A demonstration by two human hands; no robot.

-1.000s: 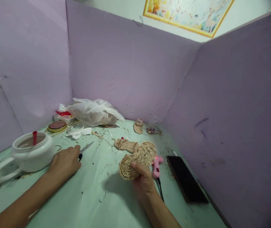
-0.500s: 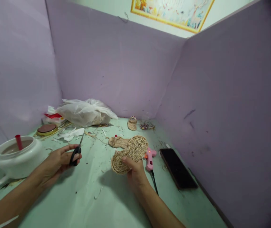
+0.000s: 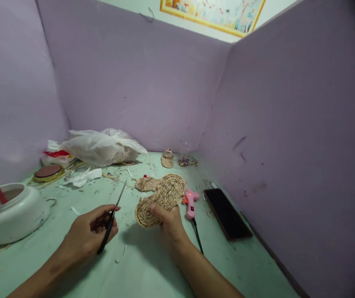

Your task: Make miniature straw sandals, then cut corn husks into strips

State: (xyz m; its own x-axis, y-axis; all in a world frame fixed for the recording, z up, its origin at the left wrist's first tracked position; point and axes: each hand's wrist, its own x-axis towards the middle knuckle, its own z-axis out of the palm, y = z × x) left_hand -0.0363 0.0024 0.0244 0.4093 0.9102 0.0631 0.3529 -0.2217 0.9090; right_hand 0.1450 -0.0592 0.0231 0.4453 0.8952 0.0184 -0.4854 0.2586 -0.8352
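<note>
My left hand (image 3: 95, 231) grips a pair of black-handled scissors (image 3: 110, 225), their thin blades pointing up and away from me. My right hand (image 3: 171, 225) holds a woven straw shoe sole (image 3: 166, 194), thumb on top and fingers hidden beneath it. The sole has coiled braid at both ends and is raised above the green table. Behind it, partly covered, lies another flat woven sole (image 3: 146, 184) with a red-headed pin (image 3: 145, 176). A pink glue gun (image 3: 191, 203) with a lit orange light lies just right of the held sole.
A black phone (image 3: 227, 214) lies at the right. A white pot (image 3: 12, 219) with a red stick stands at the left. Toward the back are a white plastic bag (image 3: 102, 147), a round tin (image 3: 48, 173), a small woven slipper (image 3: 167, 159) and purple partition walls (image 3: 134, 82).
My left hand has moved nearer and rightward with the scissors, toward the sole. The view has shifted slightly, and my right hand still holds the sole in much the same pose.
</note>
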